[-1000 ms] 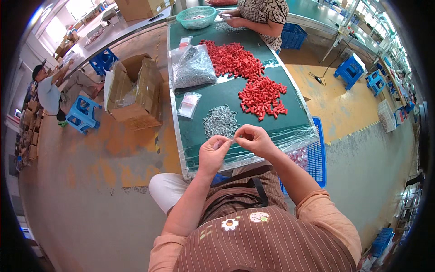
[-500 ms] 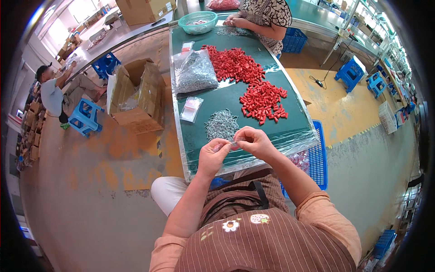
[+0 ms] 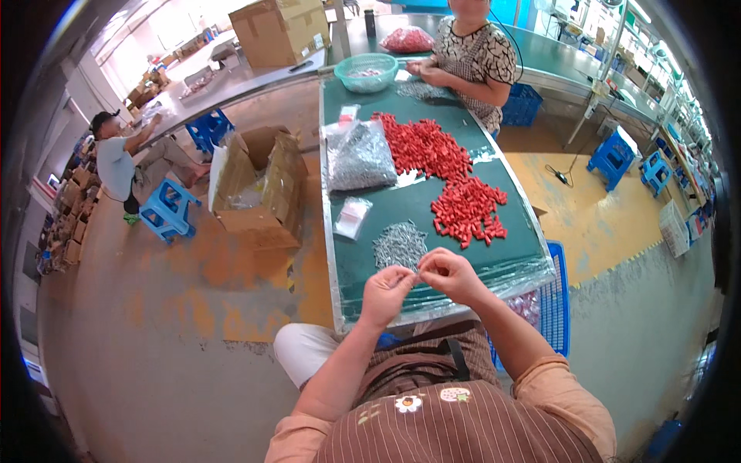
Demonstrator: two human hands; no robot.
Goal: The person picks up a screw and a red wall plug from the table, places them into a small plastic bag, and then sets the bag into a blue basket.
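The large brown cardboard box (image 3: 270,35) bears a pale label (image 3: 318,41), its print unreadable. The left hand (image 3: 388,296) and right hand (image 3: 454,278) nearly meet, fingers pinched closed; what they grip cannot be told. A heap of small silvery metal pieces (image 3: 400,244) lies just beyond on the green-topped counter (image 3: 351,266).

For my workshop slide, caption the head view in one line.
Left hand and right hand close together near small silver pieces, with small red pieces farther back on the green table.
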